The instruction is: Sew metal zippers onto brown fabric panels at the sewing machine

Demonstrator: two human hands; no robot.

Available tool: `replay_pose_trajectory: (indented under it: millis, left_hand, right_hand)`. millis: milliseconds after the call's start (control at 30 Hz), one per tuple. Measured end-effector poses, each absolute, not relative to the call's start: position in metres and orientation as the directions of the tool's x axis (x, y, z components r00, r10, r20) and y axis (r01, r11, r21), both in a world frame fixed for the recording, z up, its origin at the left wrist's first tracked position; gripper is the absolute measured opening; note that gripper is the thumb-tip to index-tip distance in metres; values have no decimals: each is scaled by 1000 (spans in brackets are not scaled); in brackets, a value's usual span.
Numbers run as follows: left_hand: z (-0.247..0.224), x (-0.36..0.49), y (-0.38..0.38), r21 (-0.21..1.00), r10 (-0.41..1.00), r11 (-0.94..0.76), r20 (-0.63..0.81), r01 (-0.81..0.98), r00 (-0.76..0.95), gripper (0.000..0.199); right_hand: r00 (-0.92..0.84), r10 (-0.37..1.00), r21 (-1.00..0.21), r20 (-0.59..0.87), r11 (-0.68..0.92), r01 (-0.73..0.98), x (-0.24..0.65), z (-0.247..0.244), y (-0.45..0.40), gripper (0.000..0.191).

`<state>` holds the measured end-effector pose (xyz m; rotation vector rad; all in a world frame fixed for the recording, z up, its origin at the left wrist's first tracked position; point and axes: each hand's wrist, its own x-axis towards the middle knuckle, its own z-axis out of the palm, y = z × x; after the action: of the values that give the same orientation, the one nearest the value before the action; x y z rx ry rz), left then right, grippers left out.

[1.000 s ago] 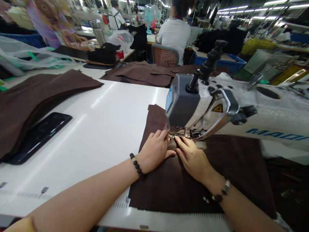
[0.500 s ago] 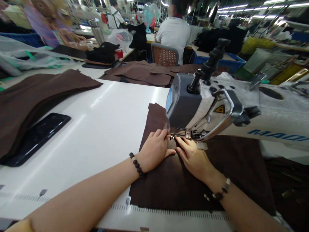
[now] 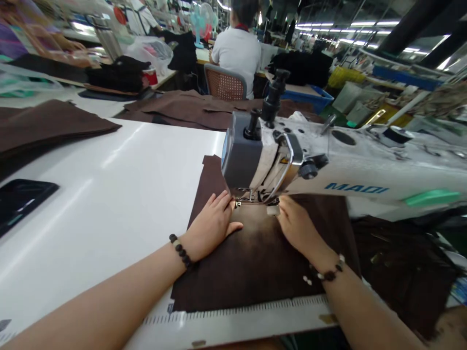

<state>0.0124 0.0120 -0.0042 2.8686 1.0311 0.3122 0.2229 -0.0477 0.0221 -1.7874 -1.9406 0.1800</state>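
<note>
Brown fabric (image 3: 241, 272) lies flat under the head of a sewing machine (image 3: 248, 150). My left hand (image 3: 211, 223) rests on it, fingers stretched forward and thumb out, its fingertips just left of the presser foot (image 3: 239, 203). My right hand (image 3: 297, 226) is at the right of the needle area, beside a small whitish part (image 3: 272, 210). Its fingers are curled close together and partly hidden; what they hold, if anything, does not show. Each wrist wears a beaded bracelet.
A phone (image 3: 25, 199) and stacked brown pieces (image 3: 54, 121) lie on the left of the white table (image 3: 120, 194). More brown fabric (image 3: 182, 109) is behind it, and dark cloth (image 3: 401, 272) hangs at the right. A person in white sits ahead.
My right hand has moved away from beside my left hand to the right side of the machine head. My left hand stays on the fabric. The camera view has turned right.
</note>
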Motion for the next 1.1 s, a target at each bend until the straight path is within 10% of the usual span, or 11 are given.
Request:
replay_pose_trajectory:
  millis: [167, 467, 800, 933, 1100]
  left_hand:
    - [-7, -12, 22, 161, 556, -829, 128, 536, 821, 54]
    - [12, -92, 50, 380, 302, -879, -24, 288, 953, 57]
    - [50, -66, -2, 458, 424, -802, -14, 383, 906, 37]
    - [62, -30, -45, 760, 471, -539, -86, 364, 878, 34]
    - [47, 6, -55, 950, 501, 79, -299, 301, 812, 56]
  right_hand:
    - [217, 908, -128, 359, -183, 975, 295, 44, -76, 45]
    - [413, 901, -272, -133, -434, 859, 306, 32, -101, 74]
    - [425, 897, -43, -119, -433, 901, 308, 35, -103, 54]
    - [390, 921, -24, 2, -390, 920, 279, 62, -123, 14]
    - [198, 933, -6, 300, -205, 979, 244, 76, -158, 10]
